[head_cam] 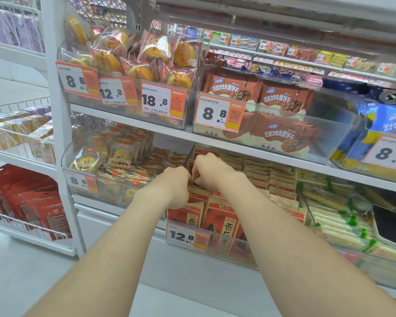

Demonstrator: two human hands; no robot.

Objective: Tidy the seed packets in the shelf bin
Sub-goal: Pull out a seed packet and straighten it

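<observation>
Red and tan seed packets (pixel 220 216) stand in rows inside a clear plastic shelf bin (pixel 229 245) with a 12.8 price tag, on the lower shelf. Both hands reach into the bin's left side, close together. My left hand (pixel 172 186) has its fingers curled down among the packet tops at the bin's left wall. My right hand (pixel 209 171) is also curled, its fingertips pinching packet tops just behind the front rows. The fingertips of both hands are hidden between the packets.
A bin of yellow pastry packs (pixel 114 161) sits left of the seed bin, and green-and-cream packets (pixel 336 213) lie to its right. The shelf above (pixel 215 138) overhangs the hands, carrying brown biscuit packs. A wire rack with red pouches (pixel 30 202) stands at far left.
</observation>
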